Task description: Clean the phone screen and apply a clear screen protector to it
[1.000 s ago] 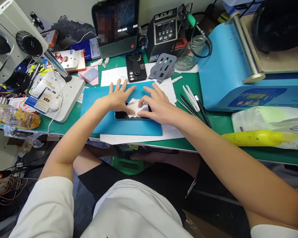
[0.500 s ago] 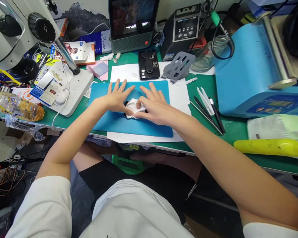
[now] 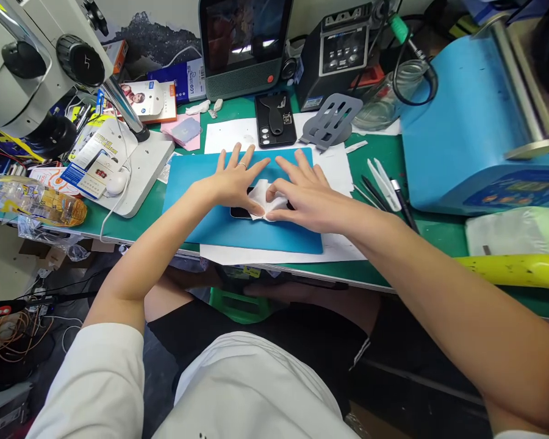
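Note:
A black phone (image 3: 240,213) lies flat on a blue mat (image 3: 210,230), mostly hidden under a crumpled white wipe (image 3: 261,193) and my hands. My left hand (image 3: 232,182) has its fingers spread over the mat, the thumb pressing on the wipe's left part. From the right, my right hand (image 3: 306,195) holds the wipe against the phone between its thumb and curled index finger. Its other fingers are stretched out over the mat.
Behind the mat lies a second phone (image 3: 276,119), near a grey slotted stand (image 3: 333,121). Tweezers and pens (image 3: 387,186) lie to the right, before a blue machine (image 3: 466,134). A microscope base (image 3: 139,177) stands left; a yellow tube (image 3: 516,270) is at right.
Both hands slid left along the phone with the wipe, then back right. More of the phone's left end shows now than half a second ago. The camera view has shifted.

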A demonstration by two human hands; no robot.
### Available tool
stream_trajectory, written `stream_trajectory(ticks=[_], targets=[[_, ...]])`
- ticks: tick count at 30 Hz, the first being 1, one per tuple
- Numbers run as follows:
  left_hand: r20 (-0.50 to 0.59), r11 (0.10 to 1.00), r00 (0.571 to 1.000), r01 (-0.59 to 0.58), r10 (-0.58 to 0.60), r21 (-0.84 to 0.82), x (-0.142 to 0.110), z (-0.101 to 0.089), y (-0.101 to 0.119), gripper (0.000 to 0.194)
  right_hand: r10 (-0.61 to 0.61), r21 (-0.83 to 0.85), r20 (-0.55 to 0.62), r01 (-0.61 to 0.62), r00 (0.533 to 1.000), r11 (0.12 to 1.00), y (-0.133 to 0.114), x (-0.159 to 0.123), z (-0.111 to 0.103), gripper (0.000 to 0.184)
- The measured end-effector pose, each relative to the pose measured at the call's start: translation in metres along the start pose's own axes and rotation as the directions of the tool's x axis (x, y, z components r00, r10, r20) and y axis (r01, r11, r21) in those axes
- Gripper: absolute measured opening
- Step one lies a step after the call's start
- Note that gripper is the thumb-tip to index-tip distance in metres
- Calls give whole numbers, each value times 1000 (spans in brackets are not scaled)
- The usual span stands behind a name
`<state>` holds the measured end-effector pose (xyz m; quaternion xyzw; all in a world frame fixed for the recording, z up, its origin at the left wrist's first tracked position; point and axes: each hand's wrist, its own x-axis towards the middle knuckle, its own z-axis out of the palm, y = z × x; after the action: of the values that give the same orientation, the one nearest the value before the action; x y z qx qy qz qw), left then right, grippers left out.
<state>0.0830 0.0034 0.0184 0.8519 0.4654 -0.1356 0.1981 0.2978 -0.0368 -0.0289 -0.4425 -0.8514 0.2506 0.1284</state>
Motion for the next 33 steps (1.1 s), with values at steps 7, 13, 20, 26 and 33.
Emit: stream_trajectory(ticks=[7,13,20,26,33], targets=[[-1,998,998,-58,58,-12,26,7,18,130,108,17,73,-109,992,994,9,-28,-12,33],[-5,995,995,-95,95,-29,43,8,30,132,204,36,-12,-203,979,978,29,-49,-15,36],[-26,995,996,-85,84,-43,61,7,37,130,227,138,-26,-221,974,965,26,-52,-24,33],[-35,1000,999,-4,3,-28,61,-5,26,135,234,106,-107,-222,966,969,33,-32,-19,26],[-6,982,982,187,-187,1,35,-21,1,136,234,52,-136,-229,963,972,19,5,-13,19]])
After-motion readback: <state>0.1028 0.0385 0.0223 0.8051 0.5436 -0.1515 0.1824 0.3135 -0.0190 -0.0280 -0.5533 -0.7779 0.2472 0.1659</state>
